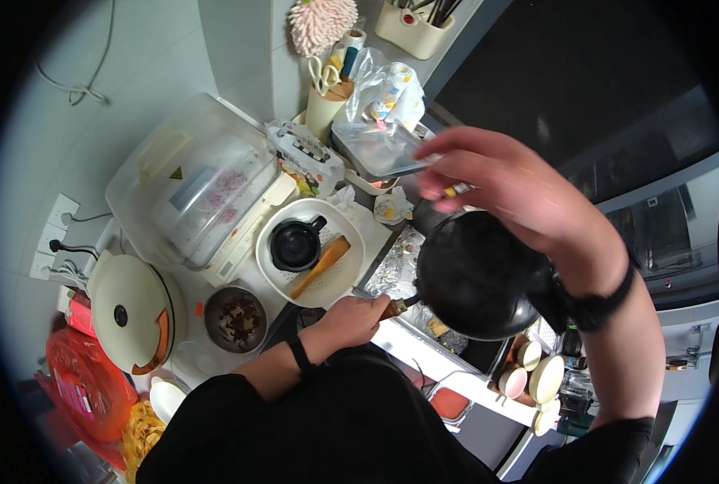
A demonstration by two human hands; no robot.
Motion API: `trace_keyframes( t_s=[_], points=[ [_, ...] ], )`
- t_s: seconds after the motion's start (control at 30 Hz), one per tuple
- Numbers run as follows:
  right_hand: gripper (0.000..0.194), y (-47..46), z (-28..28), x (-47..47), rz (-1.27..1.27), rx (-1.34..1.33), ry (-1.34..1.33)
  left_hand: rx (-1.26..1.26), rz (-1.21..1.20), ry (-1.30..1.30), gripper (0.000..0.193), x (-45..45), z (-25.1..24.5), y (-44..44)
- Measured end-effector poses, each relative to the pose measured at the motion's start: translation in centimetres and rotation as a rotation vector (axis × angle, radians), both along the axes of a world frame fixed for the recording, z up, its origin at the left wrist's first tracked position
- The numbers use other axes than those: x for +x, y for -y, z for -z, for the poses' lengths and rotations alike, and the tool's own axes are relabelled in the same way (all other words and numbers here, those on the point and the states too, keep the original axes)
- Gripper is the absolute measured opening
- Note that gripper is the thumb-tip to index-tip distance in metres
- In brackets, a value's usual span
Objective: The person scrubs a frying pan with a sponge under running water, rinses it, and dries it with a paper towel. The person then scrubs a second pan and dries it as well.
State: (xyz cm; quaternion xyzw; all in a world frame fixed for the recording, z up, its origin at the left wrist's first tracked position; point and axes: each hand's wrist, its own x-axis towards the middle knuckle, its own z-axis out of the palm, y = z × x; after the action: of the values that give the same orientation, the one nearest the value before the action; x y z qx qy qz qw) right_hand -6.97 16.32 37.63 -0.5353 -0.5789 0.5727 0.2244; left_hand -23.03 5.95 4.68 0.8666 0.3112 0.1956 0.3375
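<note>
My left hand grips the wooden handle of a black wok, which sits over a stove top partly covered with crumpled foil. Above the wok's far side, my right hand is blurred, its fingers curved and apart. A small yellow and white item shows between thumb and fingers but looks sharper than the hand; no hold on it is visible. Nearby is a clear plastic container. Left of the wok, a cream square pan holds a black cup and a wooden spatula.
A metal bowl holds dark dried pieces. Behind it stand a lidded cream pot and an appliance with a clear cover. Scissors stand in a holder at the back. Several small bowls are at the right.
</note>
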Motion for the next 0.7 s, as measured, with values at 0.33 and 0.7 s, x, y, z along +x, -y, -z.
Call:
trace_keyframes(
  t_s=[0.33, 0.7],
  points=[
    [0.03, -21.2, 24.1, -13.0, -0.359, 0.446, 0.842, -0.135, 0.053, 0.172, 0.042, 0.0, 1.2, -1.4],
    [0.022, -26.3, 34.7, -16.0, -0.283, 0.417, 1.155, -0.227, 0.022, 0.309, 0.055, 1.3, 4.0, -1.5]
  ],
)
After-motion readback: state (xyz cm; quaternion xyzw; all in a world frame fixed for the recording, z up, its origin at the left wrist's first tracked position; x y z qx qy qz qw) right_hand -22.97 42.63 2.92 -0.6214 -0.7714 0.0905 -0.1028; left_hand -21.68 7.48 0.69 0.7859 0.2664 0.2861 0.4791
